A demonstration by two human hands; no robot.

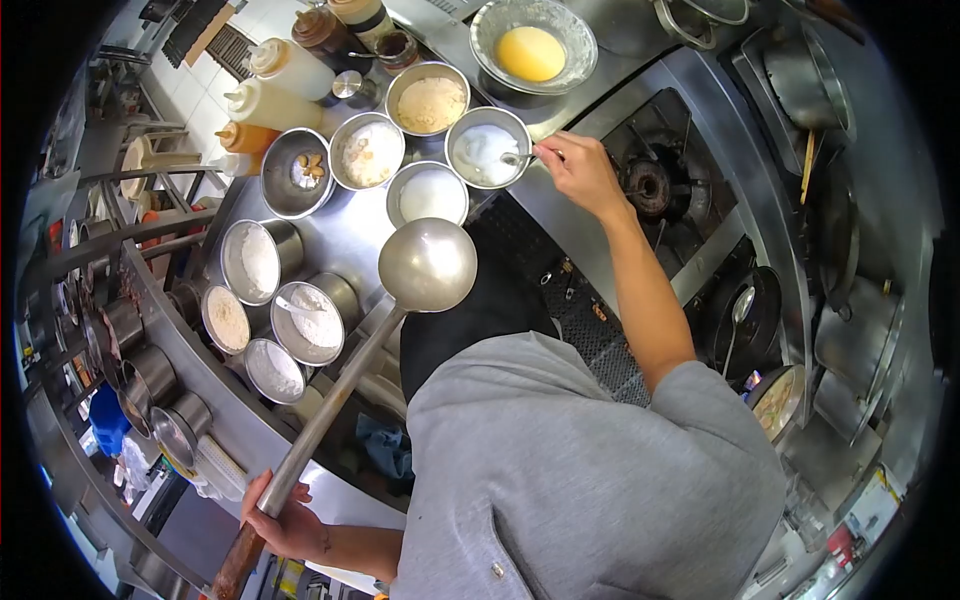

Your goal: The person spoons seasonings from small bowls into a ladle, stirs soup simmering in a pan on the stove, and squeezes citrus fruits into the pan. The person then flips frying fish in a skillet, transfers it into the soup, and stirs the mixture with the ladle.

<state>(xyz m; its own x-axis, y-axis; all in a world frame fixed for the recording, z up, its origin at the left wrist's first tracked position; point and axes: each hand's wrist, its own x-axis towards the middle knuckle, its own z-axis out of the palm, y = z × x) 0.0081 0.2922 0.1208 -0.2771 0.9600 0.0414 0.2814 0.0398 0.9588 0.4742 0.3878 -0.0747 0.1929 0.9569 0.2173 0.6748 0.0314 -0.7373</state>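
My right hand [580, 172] pinches the handle of a small spoon [514, 159], whose bowl end is in a metal bowl of white powder [484, 152]. With my left hand [287, 517] I grip the long handle of a large ladle [428, 265]. The ladle's round bowl is held just below another bowl of white powder [428, 193], overlapping its lower rim in view. Beside these stand a bowl of pale crumbly powder [432, 104], a bowl of white and tan powder [371, 152] and a bowl with brown pieces [297, 173].
Squeeze bottles [290, 70] line the back left. A bowl of yellow liquid [531, 54] stands at the top, near the gas burner [652, 185]. More containers of white powder [252, 262] are at the left. A dark pan [750, 320] holds a spoon at the right.
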